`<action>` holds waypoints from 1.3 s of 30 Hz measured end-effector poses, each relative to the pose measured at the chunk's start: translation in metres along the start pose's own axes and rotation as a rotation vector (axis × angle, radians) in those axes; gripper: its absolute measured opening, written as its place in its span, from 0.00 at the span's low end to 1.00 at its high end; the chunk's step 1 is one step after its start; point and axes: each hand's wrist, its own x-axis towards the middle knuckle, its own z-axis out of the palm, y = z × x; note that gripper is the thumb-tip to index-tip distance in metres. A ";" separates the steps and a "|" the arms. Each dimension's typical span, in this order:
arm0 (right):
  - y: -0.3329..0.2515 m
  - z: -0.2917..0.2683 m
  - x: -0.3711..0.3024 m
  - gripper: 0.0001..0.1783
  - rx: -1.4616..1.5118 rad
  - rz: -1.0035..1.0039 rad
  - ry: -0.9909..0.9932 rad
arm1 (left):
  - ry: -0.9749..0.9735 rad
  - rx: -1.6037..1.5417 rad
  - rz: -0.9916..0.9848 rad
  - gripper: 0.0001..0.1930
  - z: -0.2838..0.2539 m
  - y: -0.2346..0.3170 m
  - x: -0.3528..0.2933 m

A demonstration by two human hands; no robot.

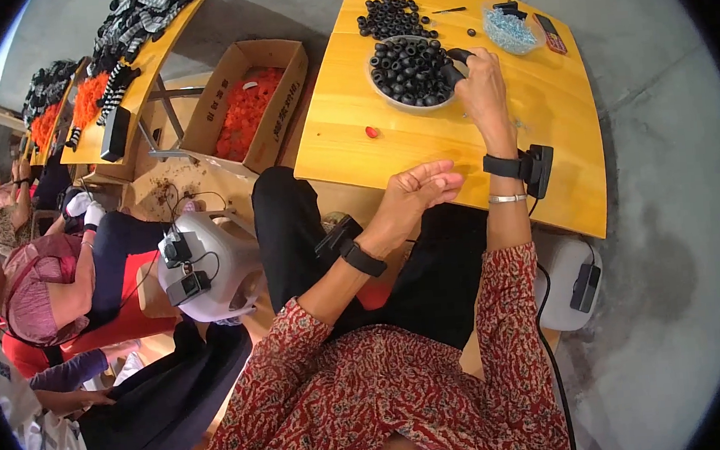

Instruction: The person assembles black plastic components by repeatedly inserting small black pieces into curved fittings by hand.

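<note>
A clear bowl (384, 100) on the yellow table holds a heap of small black round pieces (411, 69). My right hand (482, 84) is at the bowl's right edge, fingers curled. Black shapes show at its thumb and finger; whether these are finger coverings or held pieces I cannot tell. Over the table's near edge, my left hand (426, 188) has its thumb and fingers pressed together, and anything between them is too small to make out. More black ring-shaped pieces (390, 15) lie loose behind the bowl.
On the table (338, 155) are a small red piece (371, 132), a tub of pale blue bits (510, 31) and a phone (550, 34). A cardboard box (276, 122) of orange material stands left, near a grey stool (210, 254). Other people sit at left.
</note>
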 end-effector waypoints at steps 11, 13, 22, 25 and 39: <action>0.015 0.000 0.003 0.08 -0.064 -0.014 0.001 | -0.020 0.018 0.014 0.16 0.004 -0.001 0.000; 0.018 0.001 0.006 0.09 -0.057 -0.003 -0.027 | -0.021 0.004 0.020 0.16 0.004 -0.001 0.000; 0.026 -0.002 0.009 0.10 0.033 0.019 -0.078 | -0.011 -0.044 -0.062 0.15 0.010 0.009 -0.003; 0.022 -0.011 0.001 0.12 0.083 -0.063 -0.023 | -0.005 -0.116 -0.065 0.15 0.012 0.010 -0.002; -0.039 -0.086 -0.085 0.12 0.465 -0.172 0.075 | -0.056 -0.171 0.065 0.17 0.030 0.042 0.008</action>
